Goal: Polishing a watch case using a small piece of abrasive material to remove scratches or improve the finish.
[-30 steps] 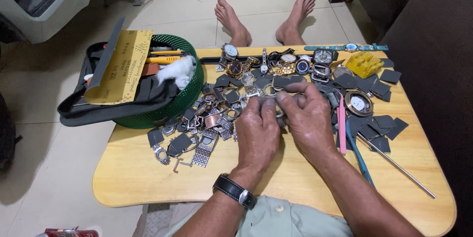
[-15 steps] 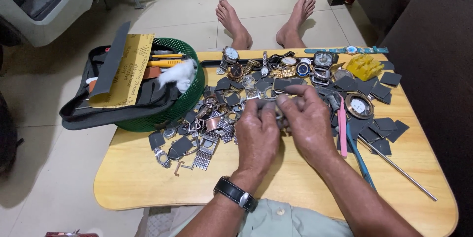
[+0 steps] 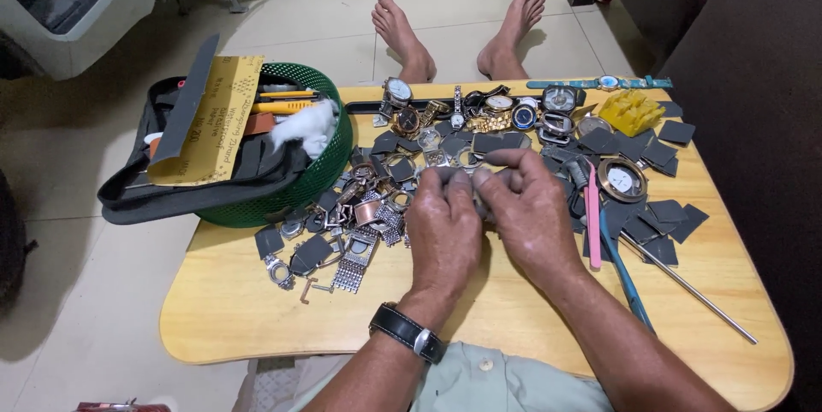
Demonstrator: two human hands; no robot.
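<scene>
Wooden table [image 3: 257,309]; both hands [image 3: 484,215] pinch small part, mostly hidden.

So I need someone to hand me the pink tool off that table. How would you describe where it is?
Start at the low wooden table and go to its right half, just past the right hand. There the pink tool lies lengthwise beside a blue-handled tool. It is the only pink thing there, slim and flat among dark square pieces.

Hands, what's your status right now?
Left hand and right hand together, pinching a small metal watch part. Held above wooden table. Loose watch pieces crowd close by.
</scene>
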